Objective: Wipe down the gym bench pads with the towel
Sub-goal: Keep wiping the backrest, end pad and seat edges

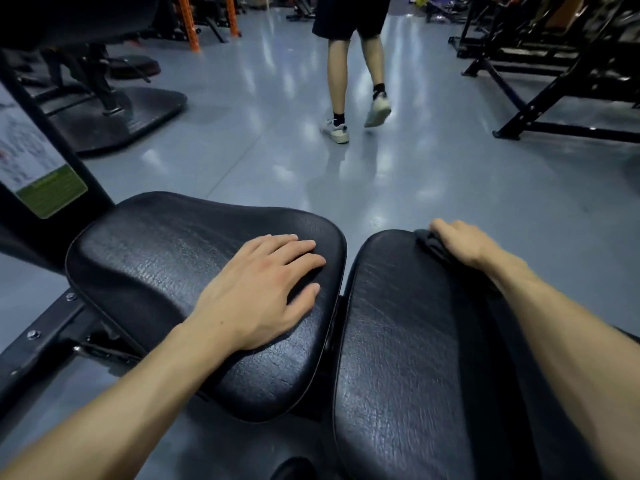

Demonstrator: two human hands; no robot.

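Two bare forearms reach forward from the bottom edge, where both are cut off. The left hand (258, 289) lies flat on the left pad (145, 271), a black cracked vinyl cushion, its grip spread with straight fingers pressing the surface near the pad's right edge. Just right of that hand, across a narrow gap, sits the right pad (398, 341), its lower end running out of view. At this pad's far right corner the right hand (464, 242) has its grip curled over a dark towel (433, 245); the cloth nearly matches the vinyl, so only a small fold shows beside and under the fingers. Left of the hands, a black frame (38, 348) carries a blurred instruction label (31, 161). Beyond the hands, on the glossy grey floor (242, 140), a person's legs (353, 81) in pale trainers walk away, cut off at the shorts. Dark machines (554, 64) line the far right.
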